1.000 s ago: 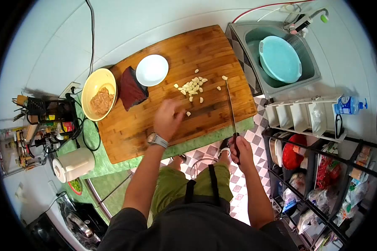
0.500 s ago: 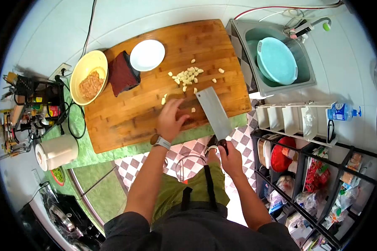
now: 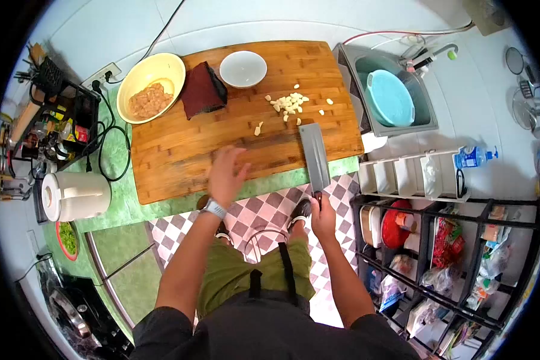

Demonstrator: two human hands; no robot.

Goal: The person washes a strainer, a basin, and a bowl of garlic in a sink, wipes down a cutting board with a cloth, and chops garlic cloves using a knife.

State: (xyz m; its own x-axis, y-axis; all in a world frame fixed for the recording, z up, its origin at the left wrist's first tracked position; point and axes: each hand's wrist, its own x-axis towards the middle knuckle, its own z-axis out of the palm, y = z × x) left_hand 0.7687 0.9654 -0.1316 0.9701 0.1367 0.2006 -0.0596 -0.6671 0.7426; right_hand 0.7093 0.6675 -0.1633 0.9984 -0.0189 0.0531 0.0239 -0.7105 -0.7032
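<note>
My right hand (image 3: 323,221) grips the handle of a cleaver (image 3: 315,157), whose broad blade points away from me over the right front edge of the wooden board (image 3: 180,162). Over the board's front edge is my left hand (image 3: 227,177), its fingers apart and nothing in them. Peeled garlic cloves (image 3: 288,104) lie in a loose pile on the board beyond the blade, with a few strays around them. Two pieces (image 3: 258,128) lie apart, left of the pile. A white bowl (image 3: 243,68) and a dark red cloth (image 3: 201,91) rest at the back.
A yellow bowl (image 3: 176,65) of raw meat stands at the board's back left. Left are a white jug (image 3: 78,195) and black cables (image 3: 109,147). A sink (image 3: 426,114) with a blue basin (image 3: 390,98) is at the right, above a white rack (image 3: 407,175) and black shelves (image 3: 423,264).
The cleaver has swung from edge-on to showing its flat side, then shifted nearer the board's edge. My left hand has drawn back toward me. Two pieces now lie left of the pile.
</note>
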